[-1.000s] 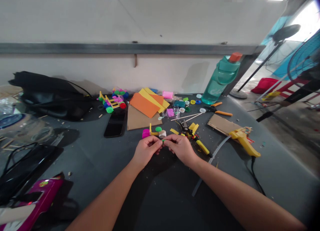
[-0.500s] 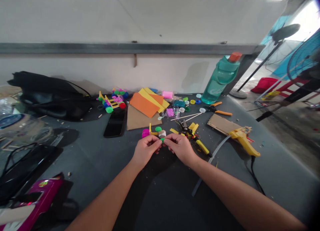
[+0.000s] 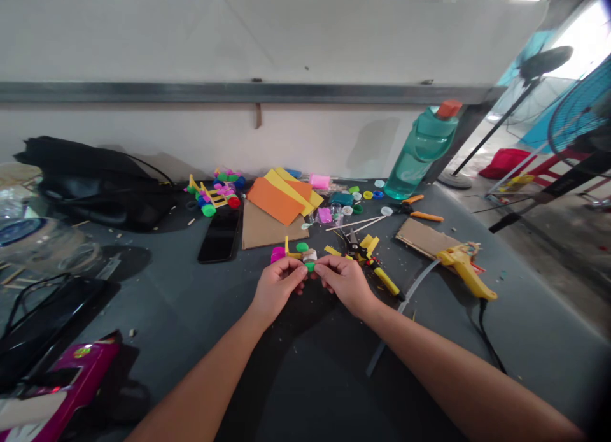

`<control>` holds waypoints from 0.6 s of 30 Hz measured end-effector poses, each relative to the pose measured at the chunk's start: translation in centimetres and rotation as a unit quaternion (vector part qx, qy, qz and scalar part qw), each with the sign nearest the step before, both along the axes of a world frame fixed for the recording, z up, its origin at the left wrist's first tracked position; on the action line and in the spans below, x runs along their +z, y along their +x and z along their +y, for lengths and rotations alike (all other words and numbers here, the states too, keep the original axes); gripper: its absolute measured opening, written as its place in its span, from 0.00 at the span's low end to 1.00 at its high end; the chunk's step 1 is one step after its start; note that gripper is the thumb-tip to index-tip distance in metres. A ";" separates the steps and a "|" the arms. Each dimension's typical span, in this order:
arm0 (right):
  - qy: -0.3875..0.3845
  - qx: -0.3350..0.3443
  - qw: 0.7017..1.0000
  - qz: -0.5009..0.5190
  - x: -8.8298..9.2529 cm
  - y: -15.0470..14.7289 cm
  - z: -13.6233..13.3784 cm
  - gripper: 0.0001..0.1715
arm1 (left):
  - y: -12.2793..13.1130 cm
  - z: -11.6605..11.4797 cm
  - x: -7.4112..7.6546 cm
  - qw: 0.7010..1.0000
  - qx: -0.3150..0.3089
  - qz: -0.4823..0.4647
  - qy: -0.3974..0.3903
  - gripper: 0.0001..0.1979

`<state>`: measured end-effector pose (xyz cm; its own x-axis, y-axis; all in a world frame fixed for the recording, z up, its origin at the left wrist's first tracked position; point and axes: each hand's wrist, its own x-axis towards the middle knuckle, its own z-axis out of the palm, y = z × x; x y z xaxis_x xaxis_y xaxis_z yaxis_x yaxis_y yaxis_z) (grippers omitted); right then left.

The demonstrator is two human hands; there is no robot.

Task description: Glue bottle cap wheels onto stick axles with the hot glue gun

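A small green bottle cap (image 3: 310, 267) is pinched between the fingertips of my left hand (image 3: 280, 285) and my right hand (image 3: 344, 283). Both hands are closed and meet at the cap, low over the dark table. Just beyond them sits a small assembly with a magenta cap (image 3: 277, 255), a yellow stick (image 3: 287, 244), another green cap (image 3: 302, 246) and a white cap (image 3: 310, 255). My fingers hide its near side. To the right of my right hand lie pliers with yellow-and-black handles (image 3: 387, 281) among yellow scraps (image 3: 369, 244).
A yellow glue gun (image 3: 465, 273) rests by cardboard (image 3: 420, 239) at right, its cord trailing forward. Behind my hands are a phone (image 3: 219, 235), orange and yellow sheets (image 3: 274, 200), loose caps (image 3: 367, 195) and a teal bottle (image 3: 415, 158). A black bag (image 3: 95, 187) lies back left.
The green cap between my fingertips has turned slightly, and more of its face shows. My hands have barely shifted; the things on the table have stayed put.
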<state>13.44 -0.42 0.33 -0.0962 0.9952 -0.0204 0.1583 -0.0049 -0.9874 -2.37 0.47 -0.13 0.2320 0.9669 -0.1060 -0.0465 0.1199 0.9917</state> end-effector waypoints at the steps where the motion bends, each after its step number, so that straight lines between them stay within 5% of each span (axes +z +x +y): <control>1: 0.001 0.002 1.000 -0.004 0.0 0.0 0.0 0.11 | 0.0 0.0 0.0 1.000 -0.002 0.002 -0.001 0.12; 18: 0.015 -0.008 1.000 0.002 -0.2 0.1 -0.2 0.11 | 0.0 -0.1 0.5 0.998 -0.055 0.022 -0.010 0.11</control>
<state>13.51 -0.60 0.18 -0.0805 0.9967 0.0096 0.1542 0.0220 -0.9878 -2.37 0.33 0.36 0.3315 0.9333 -0.1384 0.0120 0.1426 0.9897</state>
